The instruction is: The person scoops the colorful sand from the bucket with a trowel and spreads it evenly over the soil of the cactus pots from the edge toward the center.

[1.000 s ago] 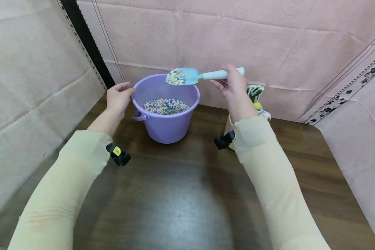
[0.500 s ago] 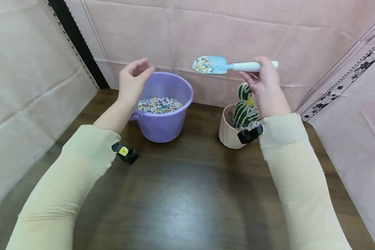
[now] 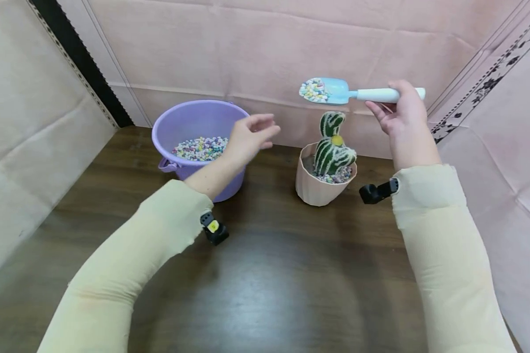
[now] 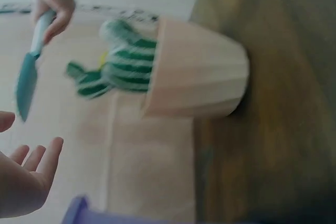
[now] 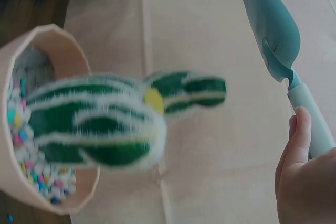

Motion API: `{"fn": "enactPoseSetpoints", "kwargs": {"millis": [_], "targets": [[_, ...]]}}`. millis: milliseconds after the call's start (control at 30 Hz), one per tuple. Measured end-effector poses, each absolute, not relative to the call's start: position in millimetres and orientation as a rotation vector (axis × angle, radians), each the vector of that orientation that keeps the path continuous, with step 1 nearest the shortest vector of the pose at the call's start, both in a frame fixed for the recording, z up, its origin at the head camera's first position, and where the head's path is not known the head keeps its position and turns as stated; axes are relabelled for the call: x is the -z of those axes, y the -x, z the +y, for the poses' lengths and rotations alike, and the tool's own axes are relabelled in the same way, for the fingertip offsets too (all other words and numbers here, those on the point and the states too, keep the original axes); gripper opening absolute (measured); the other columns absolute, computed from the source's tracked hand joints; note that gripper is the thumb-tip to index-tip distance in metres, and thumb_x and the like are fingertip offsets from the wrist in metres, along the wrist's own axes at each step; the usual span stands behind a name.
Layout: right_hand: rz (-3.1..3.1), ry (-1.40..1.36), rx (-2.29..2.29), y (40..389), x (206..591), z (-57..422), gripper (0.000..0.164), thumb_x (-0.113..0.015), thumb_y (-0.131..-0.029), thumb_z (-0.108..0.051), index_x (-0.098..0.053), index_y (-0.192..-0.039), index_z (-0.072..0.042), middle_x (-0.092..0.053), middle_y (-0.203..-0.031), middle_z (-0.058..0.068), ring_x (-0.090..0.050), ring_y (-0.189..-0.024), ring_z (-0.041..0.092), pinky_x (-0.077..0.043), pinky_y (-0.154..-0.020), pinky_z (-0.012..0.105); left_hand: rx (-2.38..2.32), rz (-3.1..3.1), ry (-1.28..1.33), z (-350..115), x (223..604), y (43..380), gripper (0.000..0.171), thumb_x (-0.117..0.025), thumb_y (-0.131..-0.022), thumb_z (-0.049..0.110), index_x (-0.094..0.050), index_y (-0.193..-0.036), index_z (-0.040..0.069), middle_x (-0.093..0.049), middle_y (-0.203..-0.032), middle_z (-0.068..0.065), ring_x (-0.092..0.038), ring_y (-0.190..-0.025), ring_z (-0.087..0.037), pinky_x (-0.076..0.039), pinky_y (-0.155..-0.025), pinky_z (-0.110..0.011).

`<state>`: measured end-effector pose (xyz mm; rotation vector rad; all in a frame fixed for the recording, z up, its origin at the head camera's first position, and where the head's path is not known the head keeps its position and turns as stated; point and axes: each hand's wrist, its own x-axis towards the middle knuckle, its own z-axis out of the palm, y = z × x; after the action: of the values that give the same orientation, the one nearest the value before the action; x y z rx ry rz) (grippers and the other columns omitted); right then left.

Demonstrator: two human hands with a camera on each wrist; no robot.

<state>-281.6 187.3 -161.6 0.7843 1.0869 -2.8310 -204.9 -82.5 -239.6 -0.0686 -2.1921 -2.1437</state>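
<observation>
My right hand (image 3: 407,113) grips the pale handle of a light blue trowel (image 3: 337,91), its blade heaped with small pastel pebbles (image 3: 314,90). The trowel is held level, above and behind a potted cactus (image 3: 331,152) with green and white stripes and a yellow flower. The cactus stands in a pale pink ribbed pot (image 3: 320,190), with coloured pebbles over part of the soil and bare grey soil at one side. My left hand (image 3: 249,137) holds nothing; its fingers are relaxed in the air between the bucket and the pot. In the left wrist view its fingers (image 4: 50,163) are apart.
A purple bucket (image 3: 168,130) with many pastel pebbles inside stands at the left, partly behind my left forearm. Everything rests on a dark wooden table (image 3: 265,274). Pale pink cloth (image 3: 265,59) hangs behind, with more cloth at both sides.
My right hand has carried the loaded trowel rightward from over the bucket to above the cactus pot. My left hand has left the bucket's rim and moved right toward the pot.
</observation>
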Motion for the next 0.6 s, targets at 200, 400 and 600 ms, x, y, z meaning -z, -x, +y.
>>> {"fn": "enactPoseSetpoints", "kwargs": {"millis": [200,400,600], "targets": [[1.035,-0.826,2.859,281,166,211,0.022,-0.068,-0.081,-0.004,-0.053,-0.091,-0.016,-0.056,-0.093,0.004,-0.064,-0.089,0.023,-0.060,-0.070,0.042,2.149,-2.327,0.055,-54,265,210,0.045,-0.063,-0.089,0.014,-0.052,-0.131,0.004,-0.057,-0.129,-0.015,-0.059,-0.114,-0.024,-0.055,-0.089,-0.031],[1.023,-0.860,2.866,280,171,227,0.022,-0.068,-0.082,-0.005,-0.053,-0.091,-0.017,-0.056,-0.095,0.004,-0.064,-0.090,0.025,-0.060,-0.072,0.042,2.132,-2.385,-0.046,-34,289,217,0.046,-0.064,-0.088,0.016,-0.052,-0.130,0.002,-0.058,-0.129,-0.017,-0.059,-0.114,-0.026,-0.056,-0.087,-0.034],[0.980,-0.885,2.889,278,175,240,0.019,-0.069,-0.081,-0.004,-0.055,-0.088,-0.014,-0.058,-0.093,0.006,-0.065,-0.089,0.024,-0.058,-0.077,0.043,2.127,-2.522,-0.110,-13,310,221,0.055,-0.066,-0.087,0.022,-0.046,-0.133,0.001,-0.054,-0.131,-0.016,-0.059,-0.112,-0.026,-0.056,-0.086,-0.035]]}}
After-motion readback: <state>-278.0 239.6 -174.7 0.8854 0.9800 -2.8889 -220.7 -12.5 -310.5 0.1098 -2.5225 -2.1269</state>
